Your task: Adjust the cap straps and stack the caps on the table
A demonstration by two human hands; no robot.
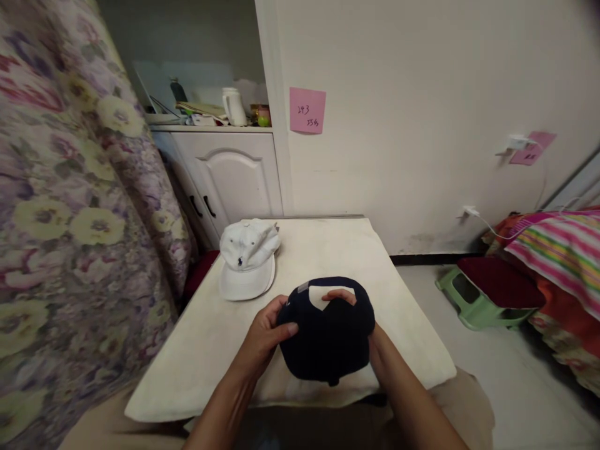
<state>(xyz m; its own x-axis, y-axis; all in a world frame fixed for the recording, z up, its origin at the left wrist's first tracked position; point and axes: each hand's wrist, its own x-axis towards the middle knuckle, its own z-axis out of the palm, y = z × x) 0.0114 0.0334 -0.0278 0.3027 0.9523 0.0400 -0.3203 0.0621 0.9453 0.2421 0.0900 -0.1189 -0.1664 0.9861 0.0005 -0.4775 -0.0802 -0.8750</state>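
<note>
Bare forearms lead to a navy baseball cap held over the surface. The left hand has its grip closed on the cap's left edge; the right hand shows fingers through its rear opening, but how tightly they grip I cannot tell. Beyond it, leftward, rests a white baseball cap.

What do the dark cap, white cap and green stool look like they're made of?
Dark cap: probably matte fabric, perhaps cotton; its surface shows no clear shine.
White cap: likely soft, matte cloth, since its crown creases and slumps.
Green stool: seemingly smooth molded plastic, judging by its even color and rounded cutouts.
</note>
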